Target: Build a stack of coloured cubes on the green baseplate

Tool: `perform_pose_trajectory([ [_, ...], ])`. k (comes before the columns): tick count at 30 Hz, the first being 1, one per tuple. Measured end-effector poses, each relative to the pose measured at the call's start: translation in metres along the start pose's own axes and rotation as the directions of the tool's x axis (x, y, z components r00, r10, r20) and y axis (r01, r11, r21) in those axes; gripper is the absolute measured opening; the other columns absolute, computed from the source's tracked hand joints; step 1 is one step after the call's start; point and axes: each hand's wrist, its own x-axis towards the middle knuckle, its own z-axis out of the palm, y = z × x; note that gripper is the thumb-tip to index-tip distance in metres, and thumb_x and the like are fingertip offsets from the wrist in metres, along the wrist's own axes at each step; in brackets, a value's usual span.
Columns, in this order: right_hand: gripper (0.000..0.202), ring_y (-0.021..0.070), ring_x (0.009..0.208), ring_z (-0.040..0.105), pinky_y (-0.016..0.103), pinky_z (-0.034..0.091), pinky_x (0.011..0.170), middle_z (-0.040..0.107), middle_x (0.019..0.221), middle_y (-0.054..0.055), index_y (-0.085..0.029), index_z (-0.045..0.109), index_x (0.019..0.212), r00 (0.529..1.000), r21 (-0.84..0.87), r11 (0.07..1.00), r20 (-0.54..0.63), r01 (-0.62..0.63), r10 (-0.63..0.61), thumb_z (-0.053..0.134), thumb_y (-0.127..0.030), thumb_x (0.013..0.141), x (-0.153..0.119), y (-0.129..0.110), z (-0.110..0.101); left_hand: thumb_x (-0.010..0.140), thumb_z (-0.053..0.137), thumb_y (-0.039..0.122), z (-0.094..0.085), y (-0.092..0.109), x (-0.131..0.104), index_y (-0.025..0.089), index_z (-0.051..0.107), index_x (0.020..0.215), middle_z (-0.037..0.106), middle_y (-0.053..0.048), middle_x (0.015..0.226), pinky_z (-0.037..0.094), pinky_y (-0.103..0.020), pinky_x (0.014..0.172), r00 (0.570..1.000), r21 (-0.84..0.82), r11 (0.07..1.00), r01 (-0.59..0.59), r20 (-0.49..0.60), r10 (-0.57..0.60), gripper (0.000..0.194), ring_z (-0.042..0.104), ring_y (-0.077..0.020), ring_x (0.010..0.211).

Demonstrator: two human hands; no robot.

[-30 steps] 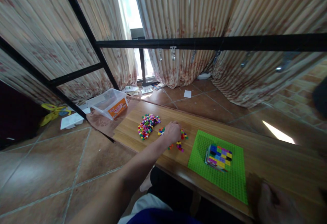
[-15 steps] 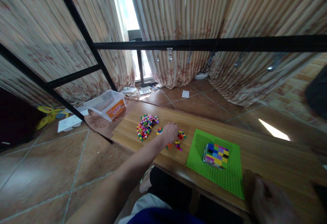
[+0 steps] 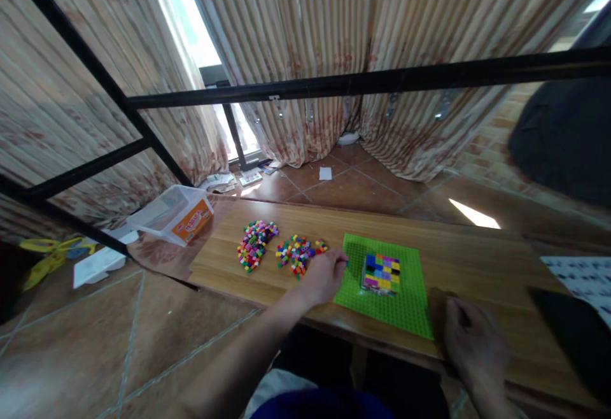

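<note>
My left hand [image 3: 324,277] is pinched closed over the left edge of the green studded baseplate [image 3: 410,317], with a small dark brick just showing at its fingertips. On the baseplate sits a square block built of small coloured bricks [image 3: 382,272], its top a patchwork of blue, yellow, purple and black. Loose bricks [image 3: 293,250] lie in a pile left of my left hand, partly behind it. My right hand [image 3: 477,339] rests curled on the table, right of the baseplate; whatever its fingers may hold is hidden.
A second brick pile [image 3: 255,244] lies farther left on the wooden table [image 3: 219,272]. Beyond that end is a clear plastic box [image 3: 167,215] with an orange label. At the right are a dark flat object [image 3: 568,336] and a printed sheet [image 3: 577,279]. A black rail [image 3: 324,86] crosses behind.
My left hand has moved from the loose bricks rightward to the baseplate's edge, uncovering more of the near pile. The view has turned right, bringing in the printed sheet. My right hand stays curled.
</note>
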Motion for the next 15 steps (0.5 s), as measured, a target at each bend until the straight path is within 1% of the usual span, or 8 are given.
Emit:
perform_pose_trajectory([
  [3,0.049,0.0314,0.096,0.063,0.043,0.048,0.083,0.069,0.101,0.016,-0.016,0.070,0.095,1.000,0.019,1.000,-0.004,-0.010,0.010,0.037,-0.051,0.088,0.001,-0.002,-0.001,0.089,0.044,0.016,0.016,0.013,-0.007,0.018,0.062,0.091,0.065,-0.001,0.077,0.045,-0.024,0.064,1.000,-0.167,0.986,0.014,0.027,-0.010,0.019,0.062,-0.0148,0.071],
  [6,0.046,0.0303,0.095,0.063,0.043,0.048,0.083,0.069,0.100,0.015,-0.016,0.070,0.096,0.999,0.091,0.995,0.005,-0.051,0.050,0.041,-0.050,0.086,0.002,-0.006,-0.007,0.090,0.044,0.019,0.024,0.018,-0.008,0.019,0.062,0.092,0.063,0.000,0.072,0.043,-0.023,0.060,0.998,-0.262,0.963,0.061,0.044,-0.051,0.018,0.060,-0.0142,0.066],
  [9,0.041,0.0267,0.089,0.064,0.041,0.049,0.083,0.070,0.098,0.012,-0.017,0.070,0.095,0.997,0.229,0.970,0.007,-0.080,0.080,0.047,-0.050,0.086,-0.001,-0.026,-0.020,0.089,0.046,0.019,0.027,0.017,-0.003,0.019,0.059,0.099,0.061,0.001,0.069,0.044,-0.023,0.059,0.997,-0.327,0.942,0.078,0.033,-0.071,0.016,0.059,-0.0140,0.064],
  [11,0.038,0.0231,0.086,0.063,0.038,0.049,0.083,0.069,0.099,0.009,-0.020,0.071,0.097,0.999,0.349,0.937,0.044,-0.026,0.012,0.051,-0.051,0.086,-0.004,-0.051,-0.028,0.088,0.047,0.019,0.028,0.015,0.000,0.019,0.056,0.103,0.061,0.002,0.070,0.045,-0.023,0.060,0.997,-0.348,0.935,0.071,0.028,-0.065,0.018,0.060,-0.0141,0.064],
  [13,0.035,0.0210,0.087,0.063,0.035,0.050,0.082,0.069,0.097,0.006,-0.023,0.071,0.097,0.991,0.459,0.885,0.062,0.075,-0.116,0.055,-0.051,0.086,-0.005,-0.079,-0.033,0.088,0.049,0.018,0.029,0.013,0.002,0.019,0.054,0.107,0.062,0.002,0.072,0.046,-0.024,0.061,0.998,-0.350,0.935,0.056,0.028,-0.049,0.020,0.061,-0.0143,0.066],
  [15,0.030,0.0204,0.094,0.063,0.036,0.050,0.086,0.069,0.100,0.005,-0.025,0.072,0.098,0.958,0.509,0.836,0.070,0.204,-0.277,0.055,-0.049,0.089,-0.005,-0.103,-0.031,0.088,0.049,0.018,0.029,0.013,0.004,0.020,0.053,0.110,0.062,0.002,0.073,0.048,-0.025,0.063,0.999,-0.352,0.935,0.036,0.043,-0.022,0.023,0.061,-0.0146,0.067],
])
